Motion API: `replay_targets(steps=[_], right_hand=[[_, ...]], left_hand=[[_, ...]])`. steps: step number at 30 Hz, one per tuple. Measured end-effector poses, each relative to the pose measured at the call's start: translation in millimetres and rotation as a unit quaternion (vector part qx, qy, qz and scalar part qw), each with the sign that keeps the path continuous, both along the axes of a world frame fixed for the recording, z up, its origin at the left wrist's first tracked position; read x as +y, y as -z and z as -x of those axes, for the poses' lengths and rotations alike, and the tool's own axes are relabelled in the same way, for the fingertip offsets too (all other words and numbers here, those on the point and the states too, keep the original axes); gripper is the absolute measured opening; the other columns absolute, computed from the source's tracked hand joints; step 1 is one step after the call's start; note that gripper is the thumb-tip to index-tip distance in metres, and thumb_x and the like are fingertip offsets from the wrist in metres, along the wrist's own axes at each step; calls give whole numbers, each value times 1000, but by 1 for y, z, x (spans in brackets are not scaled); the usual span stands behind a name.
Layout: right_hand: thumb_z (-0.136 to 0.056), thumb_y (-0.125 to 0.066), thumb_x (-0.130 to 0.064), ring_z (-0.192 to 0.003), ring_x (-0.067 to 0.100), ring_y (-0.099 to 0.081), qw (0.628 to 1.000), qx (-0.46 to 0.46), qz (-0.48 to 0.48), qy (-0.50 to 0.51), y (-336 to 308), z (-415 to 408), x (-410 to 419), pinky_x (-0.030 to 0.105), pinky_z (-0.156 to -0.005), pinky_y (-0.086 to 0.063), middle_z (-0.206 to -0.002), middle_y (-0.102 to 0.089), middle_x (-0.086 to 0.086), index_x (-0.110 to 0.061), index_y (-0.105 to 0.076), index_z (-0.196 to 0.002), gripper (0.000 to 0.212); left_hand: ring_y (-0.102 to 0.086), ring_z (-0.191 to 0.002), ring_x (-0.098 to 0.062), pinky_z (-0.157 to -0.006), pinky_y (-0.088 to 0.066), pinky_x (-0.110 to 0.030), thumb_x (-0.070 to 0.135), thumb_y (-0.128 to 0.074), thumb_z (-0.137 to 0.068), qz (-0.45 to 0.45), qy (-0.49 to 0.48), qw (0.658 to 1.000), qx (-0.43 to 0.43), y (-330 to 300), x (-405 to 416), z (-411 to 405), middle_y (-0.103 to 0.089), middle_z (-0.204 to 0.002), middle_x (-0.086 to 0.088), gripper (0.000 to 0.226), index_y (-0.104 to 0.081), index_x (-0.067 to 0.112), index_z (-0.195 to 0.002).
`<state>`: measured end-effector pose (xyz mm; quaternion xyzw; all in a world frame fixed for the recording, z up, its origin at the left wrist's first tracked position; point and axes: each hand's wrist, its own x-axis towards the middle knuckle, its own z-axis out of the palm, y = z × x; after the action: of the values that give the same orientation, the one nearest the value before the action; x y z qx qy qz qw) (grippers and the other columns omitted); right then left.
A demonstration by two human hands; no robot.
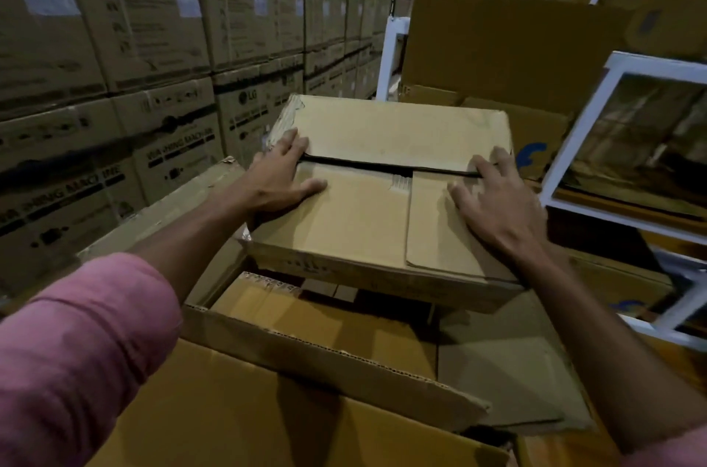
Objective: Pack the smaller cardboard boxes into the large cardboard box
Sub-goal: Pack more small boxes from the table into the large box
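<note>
A flat, smaller cardboard box [367, 221] sits tilted across the far rim of the large open cardboard box [329, 350]. My left hand [281, 177] presses on its top left, fingers spread across the slit between the two top flaps. My right hand [497, 198] lies flat on the top right, fingertips at the same slit. Inside the large box lie other brown boxes [313, 317], partly hidden under the tilted one, and a flat grey-brown cardboard piece [505, 374].
A wall of stacked appliance cartons [153, 57] fills the left and back. White metal frames [574, 145] and more cartons [509, 45] stand at the right. A flap of the large box [164, 210] sticks out to the left under my forearm.
</note>
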<state>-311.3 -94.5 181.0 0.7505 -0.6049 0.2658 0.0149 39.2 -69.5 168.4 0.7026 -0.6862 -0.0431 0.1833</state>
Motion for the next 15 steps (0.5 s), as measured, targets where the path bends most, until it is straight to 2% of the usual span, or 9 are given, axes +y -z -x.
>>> replay_targets(steps=[4, 10, 15], right_hand=[[-95, -50, -61, -136, 45, -41, 1000, -26, 16, 4, 30, -3, 9, 60, -97, -45, -168, -12, -8, -31, -35, -149, 63], [-94, -61, -50, -146, 35, -33, 997, -79, 0, -22, 75, -11, 21, 63, -100, -45, -168, -5, -12, -30, -35, -151, 65], [-94, -66, -43, -148, 33, -30, 995, -92, 13, -37, 92, -21, 21, 55, -99, -48, -169, -3, -8, -25, -39, -151, 66]], left_hand=[[-2, -153, -45, -124, -11, -58, 69, -66, -82, -37, 27, 999, -2, 18, -4, -7, 25, -167, 5, 119, 12, 27, -162], [8, -155, -36, -123, 1, -55, 63, -78, -75, -27, 58, 998, -17, 44, -3, -21, 37, -163, 3, 134, 16, 18, -161], [4, -152, -49, -121, -11, -62, 68, -82, -65, -13, 44, 999, -7, 60, -3, -38, 40, -160, 11, 143, 14, 25, -161]])
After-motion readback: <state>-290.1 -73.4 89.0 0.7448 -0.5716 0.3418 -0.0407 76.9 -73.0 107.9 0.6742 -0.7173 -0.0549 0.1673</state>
